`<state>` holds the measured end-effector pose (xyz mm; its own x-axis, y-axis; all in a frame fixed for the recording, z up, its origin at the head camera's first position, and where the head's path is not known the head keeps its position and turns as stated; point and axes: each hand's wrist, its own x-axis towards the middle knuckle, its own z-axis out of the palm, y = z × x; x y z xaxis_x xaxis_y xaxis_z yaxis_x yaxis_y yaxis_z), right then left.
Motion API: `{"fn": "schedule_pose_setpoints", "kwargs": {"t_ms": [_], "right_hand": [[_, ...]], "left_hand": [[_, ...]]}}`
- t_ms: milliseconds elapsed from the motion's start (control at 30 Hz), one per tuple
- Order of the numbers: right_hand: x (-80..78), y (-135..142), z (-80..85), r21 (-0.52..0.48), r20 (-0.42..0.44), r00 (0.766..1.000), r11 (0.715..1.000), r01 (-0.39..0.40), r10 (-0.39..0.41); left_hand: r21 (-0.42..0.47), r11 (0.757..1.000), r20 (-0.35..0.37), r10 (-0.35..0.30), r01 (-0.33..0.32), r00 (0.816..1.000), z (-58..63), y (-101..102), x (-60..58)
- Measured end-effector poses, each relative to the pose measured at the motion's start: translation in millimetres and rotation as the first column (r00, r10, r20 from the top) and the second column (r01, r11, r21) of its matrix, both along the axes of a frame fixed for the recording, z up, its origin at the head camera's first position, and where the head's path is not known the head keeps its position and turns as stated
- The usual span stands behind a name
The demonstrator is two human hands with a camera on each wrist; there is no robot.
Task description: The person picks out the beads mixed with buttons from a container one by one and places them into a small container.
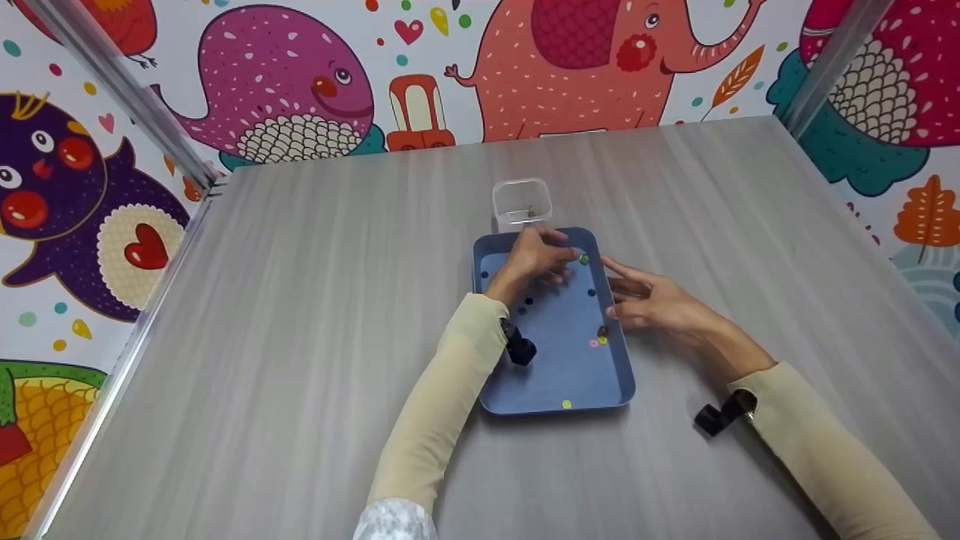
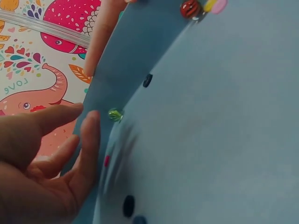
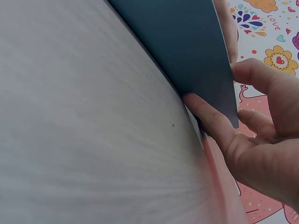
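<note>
My left hand (image 1: 536, 259) hovers inside the far end of a blue tray (image 1: 547, 386), its fingers loosely bent. In the left wrist view, the fingertips are close to a green ridged bead (image 2: 115, 115) by the tray wall, with nothing visible between them. My right hand (image 1: 660, 304) is beside the tray's right wall. In the right wrist view, its fingers (image 3: 212, 114) touch the outside of that wall, one of them at the rim. A dark bead (image 2: 147, 80) and a dark red bead (image 2: 190, 8) lie farther along the same side.
Just beyond the tray stands a clear plastic box (image 1: 523, 199) with something small inside. A yellow bead (image 1: 566, 404) lies at the tray's near end, a pink bead (image 1: 594, 343) by the right wall. A patterned wall borders the grey table (image 1: 300, 337).
</note>
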<state>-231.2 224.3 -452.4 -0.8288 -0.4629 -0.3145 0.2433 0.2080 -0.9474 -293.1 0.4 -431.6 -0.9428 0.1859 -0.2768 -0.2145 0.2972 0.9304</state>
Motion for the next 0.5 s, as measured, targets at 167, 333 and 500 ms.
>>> {"fn": "schedule_pose_setpoints", "kwargs": {"t_ms": [167, 333, 500], "right_hand": [[-0.4, -0.5, -0.7, 0.001, -0.001, 1.0, 1.0, 0.0, 0.0], [-0.9, -0.2, -0.6, -0.003, 0.001, 1.0, 1.0, -0.012, 0.012], [-0.8, 1.1, -0.3, 0.018, -0.007, 1.0, 1.0, -0.017, 0.017]], "left_hand": [[-0.001, 0.999, 0.07, 0.048, -0.048, 0.996, -2.3, 2.8, 1.5], [0.025, 0.996, 0.112, 0.085, -0.089, 0.99, -4.1, 6.0, 2.7], [0.063, 0.992, 0.125, 0.104, -0.112, 0.987, -3.8, 9.5, 3.5]]}}
